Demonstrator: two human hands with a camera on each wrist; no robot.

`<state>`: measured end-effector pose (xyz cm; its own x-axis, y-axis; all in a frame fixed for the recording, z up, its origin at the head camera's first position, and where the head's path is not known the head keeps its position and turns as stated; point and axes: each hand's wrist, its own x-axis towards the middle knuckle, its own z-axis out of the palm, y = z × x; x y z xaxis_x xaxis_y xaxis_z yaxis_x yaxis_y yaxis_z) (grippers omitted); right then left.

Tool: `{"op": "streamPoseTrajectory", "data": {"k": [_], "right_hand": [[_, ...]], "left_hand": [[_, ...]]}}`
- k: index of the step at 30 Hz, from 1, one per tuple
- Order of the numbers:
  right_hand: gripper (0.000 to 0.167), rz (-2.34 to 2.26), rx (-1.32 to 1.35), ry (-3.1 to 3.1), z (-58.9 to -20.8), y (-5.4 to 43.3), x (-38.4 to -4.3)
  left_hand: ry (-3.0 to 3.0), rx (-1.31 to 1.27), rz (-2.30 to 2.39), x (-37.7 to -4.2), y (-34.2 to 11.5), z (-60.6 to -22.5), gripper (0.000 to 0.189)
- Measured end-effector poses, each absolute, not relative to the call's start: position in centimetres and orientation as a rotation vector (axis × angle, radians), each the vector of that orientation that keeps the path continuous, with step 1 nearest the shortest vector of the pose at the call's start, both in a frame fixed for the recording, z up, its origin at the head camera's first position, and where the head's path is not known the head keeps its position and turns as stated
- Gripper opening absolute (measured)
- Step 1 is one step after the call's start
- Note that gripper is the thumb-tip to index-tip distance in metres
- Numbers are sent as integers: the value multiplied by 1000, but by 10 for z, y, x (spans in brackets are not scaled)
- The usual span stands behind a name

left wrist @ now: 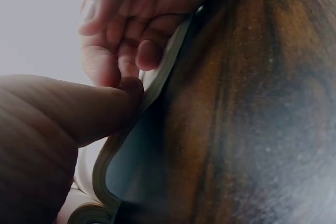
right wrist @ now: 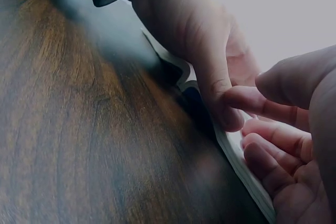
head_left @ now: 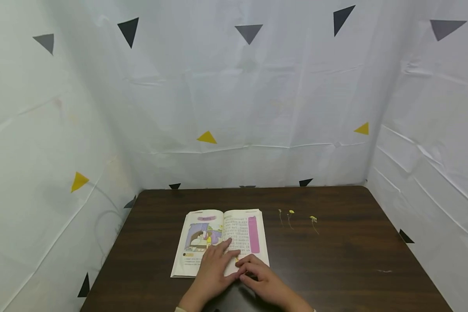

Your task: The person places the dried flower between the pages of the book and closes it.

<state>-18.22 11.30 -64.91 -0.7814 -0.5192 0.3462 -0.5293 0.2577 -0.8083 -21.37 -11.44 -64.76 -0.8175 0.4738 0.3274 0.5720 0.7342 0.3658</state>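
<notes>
Lower ctr: L hand (head_left: 215, 265) spread on open book (head_left: 228, 227); R hand (head_left: 264, 281) bent beside, can't tell grip. 3 flowers (head_left: 291, 212), right of ctr.

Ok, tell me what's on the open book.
Left grip over the pages, right grip at their lower edge, something yellow between. What the grips cover can't be seen.
</notes>
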Motion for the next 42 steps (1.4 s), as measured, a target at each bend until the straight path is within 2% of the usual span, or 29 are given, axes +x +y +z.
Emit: {"op": "streamPoseTrajectory", "data": {"k": [11, 18, 25, 30, 42], "right_hand": [[9, 1508, 1046, -2441, -626, 118, -178], [5, 1356, 757, -2637, -616, 155, -182], [10, 977, 402, -2763, -612, 204, -200], [5, 701, 144, -2927, -600, 240, -209], [14, 603, -55, -2847, -606, 293, -226]], "left_hand": [[-2692, -817, -681, -211, -115, -647, 63], [-2712, -822, -715, -212, -115, -648, 67], [-2772, -798, -718, -213, -115, -650, 66], [-2781, -793, -721, -214, -115, -649, 65], [-2771, -799, -737, -212, -115, -649, 65]]}}
